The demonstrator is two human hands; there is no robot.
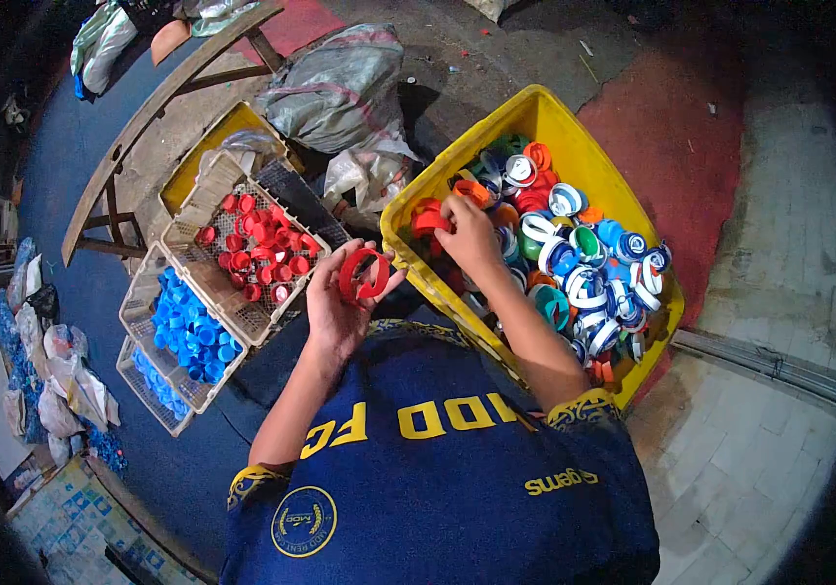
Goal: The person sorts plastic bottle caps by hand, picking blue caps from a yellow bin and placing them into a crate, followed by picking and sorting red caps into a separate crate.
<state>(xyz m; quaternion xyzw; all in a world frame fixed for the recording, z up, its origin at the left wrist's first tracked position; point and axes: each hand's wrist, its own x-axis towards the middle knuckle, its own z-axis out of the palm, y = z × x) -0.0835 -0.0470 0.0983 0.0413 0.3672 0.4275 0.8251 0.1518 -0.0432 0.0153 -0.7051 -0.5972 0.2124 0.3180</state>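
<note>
My left hand (335,310) is closed around a red ring-shaped plastic cap (366,277), held palm up between the crates and the yellow bin. Over the near left corner of the yellow bin (556,109), my right hand (469,234) reaches in with its fingers curled on a red plastic cap (427,218). The fingertips are partly hidden behind that cap. Beneath and beside the hand lies a heap of mixed caps with rings, among them white, blue, green and orange ones, such as a white-and-blue cap (566,200).
To the left, a beige crate (184,232) holds red caps (264,244). Another crate (135,310) beside it contains blue caps (194,331). Behind them are a grey sack (340,88) and a curved wooden bench (159,97). Plastic bags (72,390) lie at far left.
</note>
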